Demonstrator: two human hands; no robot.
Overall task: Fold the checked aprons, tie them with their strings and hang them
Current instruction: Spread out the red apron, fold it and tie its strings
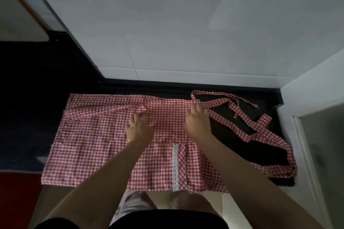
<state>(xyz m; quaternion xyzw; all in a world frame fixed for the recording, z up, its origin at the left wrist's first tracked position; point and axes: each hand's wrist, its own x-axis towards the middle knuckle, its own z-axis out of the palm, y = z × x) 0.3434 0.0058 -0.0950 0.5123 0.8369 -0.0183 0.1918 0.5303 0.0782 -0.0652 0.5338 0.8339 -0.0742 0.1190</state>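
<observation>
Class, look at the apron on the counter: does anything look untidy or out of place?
Yes. The apron lies flat under both hands, but its strings sprawl in loose loops to the right over the dark counter, not yet gathered or tied.

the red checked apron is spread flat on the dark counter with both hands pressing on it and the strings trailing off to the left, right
Not quite. The head view shows the strings trailing off to the right, not the left. The rest holds: the red checked apron lies flat on the dark counter, with the left hand and right hand on it.
</observation>
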